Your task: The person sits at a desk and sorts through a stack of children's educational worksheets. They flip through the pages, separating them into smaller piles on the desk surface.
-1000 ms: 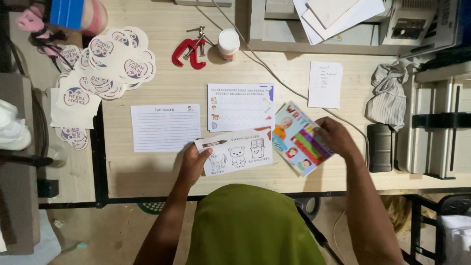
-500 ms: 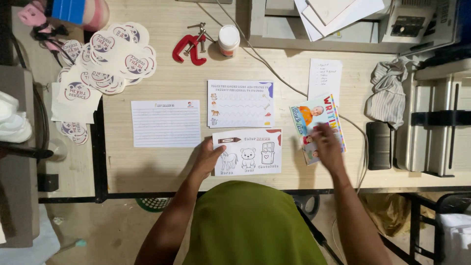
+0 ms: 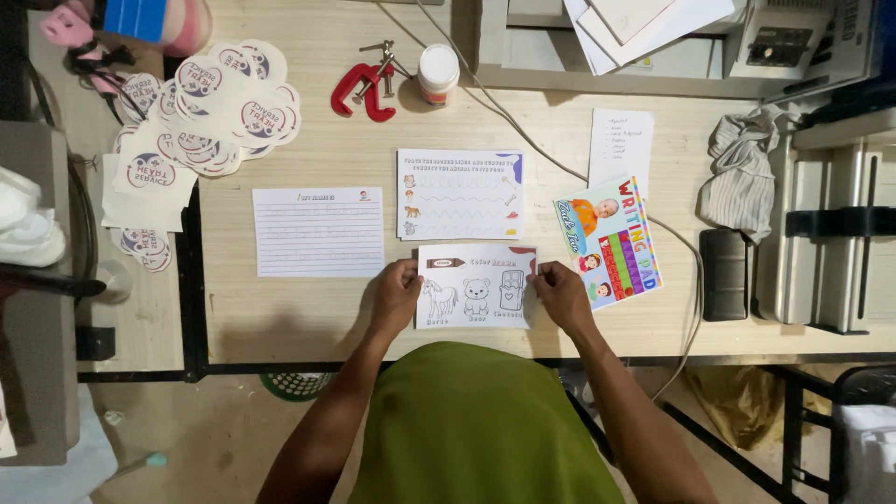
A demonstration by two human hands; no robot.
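A pale wooden worktable [image 3: 280, 322] fills the centre of the frame, seen from above, with a bare floor along the bottom edge and grey machines at the right. At lower centre a person in a green top holds a colouring sheet [image 3: 476, 286] flat on the table, the sheet printed with a horse, a bear and a third outline drawing. The left hand [image 3: 396, 294] pinches the sheet's left edge, fingers closed on the paper; the right hand [image 3: 560, 292] grips its right edge the same way. Just above the sheet lies a tracing worksheet [image 3: 459, 194] with wavy lines, and to its left a lined writing sheet [image 3: 318, 231]. A brightly coloured booklet cover [image 3: 609, 243] lies tilted just right of the right hand, near it but apart. A pile of round stickers [image 3: 201, 112] spreads across the upper left, with a red clamp [image 3: 359, 89] and a small white-capped jar [image 3: 438, 73] at upper centre. A crumpled grey cloth [image 3: 739, 173] sits at the right.
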